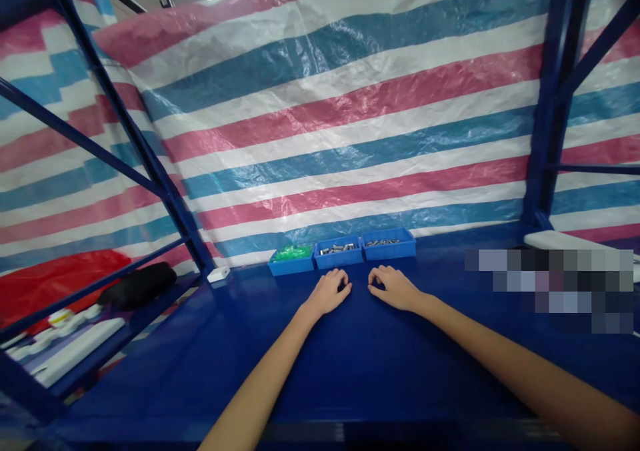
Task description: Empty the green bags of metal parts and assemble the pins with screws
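Note:
My left hand rests on the blue table with its fingers curled under, knuckles up. My right hand lies a short gap to its right, fingers curled the same way. Whether either holds anything under the fingers is hidden. Just beyond the hands stand three small blue bins in a row: the left bin holds green parts, the middle bin holds several small metal pieces, and the right bin holds more metal pieces.
A striped red, white and blue tarp walls off the back and sides. Blue frame posts rise left and right. A small white block sits by the left post. A black case and white items lie on a lower left shelf.

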Available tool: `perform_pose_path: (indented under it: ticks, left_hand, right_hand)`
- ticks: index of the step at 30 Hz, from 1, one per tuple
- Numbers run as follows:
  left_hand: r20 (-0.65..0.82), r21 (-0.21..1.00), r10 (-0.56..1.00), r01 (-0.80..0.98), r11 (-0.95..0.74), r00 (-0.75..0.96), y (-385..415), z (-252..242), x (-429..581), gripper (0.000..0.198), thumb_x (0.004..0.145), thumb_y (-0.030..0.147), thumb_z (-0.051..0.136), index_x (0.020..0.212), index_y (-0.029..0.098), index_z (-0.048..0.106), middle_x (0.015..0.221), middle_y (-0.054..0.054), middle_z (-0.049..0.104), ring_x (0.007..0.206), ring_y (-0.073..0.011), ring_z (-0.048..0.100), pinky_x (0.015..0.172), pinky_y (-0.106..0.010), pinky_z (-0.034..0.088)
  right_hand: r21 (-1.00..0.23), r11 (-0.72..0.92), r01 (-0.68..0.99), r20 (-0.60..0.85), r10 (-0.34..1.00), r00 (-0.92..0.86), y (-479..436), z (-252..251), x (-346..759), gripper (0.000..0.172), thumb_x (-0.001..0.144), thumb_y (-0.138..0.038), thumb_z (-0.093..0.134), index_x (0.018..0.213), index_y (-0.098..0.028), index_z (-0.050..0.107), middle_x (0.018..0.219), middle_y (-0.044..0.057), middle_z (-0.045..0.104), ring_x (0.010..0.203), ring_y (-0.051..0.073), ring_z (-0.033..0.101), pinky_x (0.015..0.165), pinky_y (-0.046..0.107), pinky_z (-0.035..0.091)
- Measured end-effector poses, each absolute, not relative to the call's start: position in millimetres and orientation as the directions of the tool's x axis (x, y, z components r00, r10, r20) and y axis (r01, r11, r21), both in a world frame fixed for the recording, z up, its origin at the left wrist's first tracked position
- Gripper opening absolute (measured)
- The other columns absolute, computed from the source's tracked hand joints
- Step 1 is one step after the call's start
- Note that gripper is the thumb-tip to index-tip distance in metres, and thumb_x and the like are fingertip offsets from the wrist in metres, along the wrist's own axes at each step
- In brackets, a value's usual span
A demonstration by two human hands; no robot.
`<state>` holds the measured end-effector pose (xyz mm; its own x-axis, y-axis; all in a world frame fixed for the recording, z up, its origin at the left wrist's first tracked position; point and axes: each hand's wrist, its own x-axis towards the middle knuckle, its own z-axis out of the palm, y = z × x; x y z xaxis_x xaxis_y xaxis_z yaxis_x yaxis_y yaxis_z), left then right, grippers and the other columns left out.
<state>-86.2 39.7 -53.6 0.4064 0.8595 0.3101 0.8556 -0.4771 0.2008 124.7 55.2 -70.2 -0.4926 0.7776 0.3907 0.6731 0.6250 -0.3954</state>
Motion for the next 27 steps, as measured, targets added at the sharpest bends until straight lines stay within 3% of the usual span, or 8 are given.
perform_pose_path:
  ticks: [27]
  left_hand:
    - [0.295, 0.200, 0.864, 0.857, -0.474, 0.409, 38.5, -52.7, -86.5, 0.017, 0.085, 0.034, 0.042, 0.079, 0.020, 0.047, 0.083, -0.002, 0.053, 0.080, -0.0160, 0.050, 0.071, -0.029, 0.038]
  right_hand:
    - [-0.368, 0.609, 0.703, 0.355, 0.791, -0.499, 54.1, -67.3, 123.2, 0.011, 0.080, -0.029, 0.048, 0.084, -0.022, 0.056, 0.081, 0.002, 0.056, 0.080, 0.018, 0.050, 0.069, 0.029, 0.034]
